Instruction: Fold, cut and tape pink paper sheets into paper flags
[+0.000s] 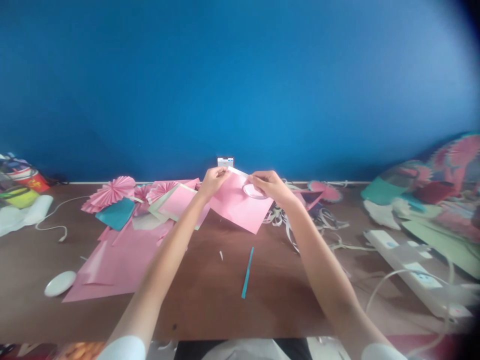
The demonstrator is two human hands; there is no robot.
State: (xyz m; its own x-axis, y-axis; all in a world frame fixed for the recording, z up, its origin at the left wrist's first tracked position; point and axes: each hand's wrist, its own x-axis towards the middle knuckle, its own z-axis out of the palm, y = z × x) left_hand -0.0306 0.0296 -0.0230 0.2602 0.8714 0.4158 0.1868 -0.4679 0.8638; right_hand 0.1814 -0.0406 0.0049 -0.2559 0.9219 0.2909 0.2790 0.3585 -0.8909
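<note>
My left hand [214, 180] pinches the upper edge of a pink paper sheet [240, 210] held above the brown table [210, 295]. My right hand [268, 185] is closed on a small white tape roll [253, 191] that rests against the same sheet near its top corner. Both arms reach forward from the bottom of the view. The sheet hangs tilted, its lower corner pointing toward the table.
Large pink sheets [120, 260], pink paper fans [114, 191] and a teal piece [117, 213] lie at left. A teal strip [247, 272] lies mid-table, a white disc [60, 283] front left. White paper strips [322, 230] and a power strip [412, 272] lie at right. A phone [225, 162] leans on the blue wall.
</note>
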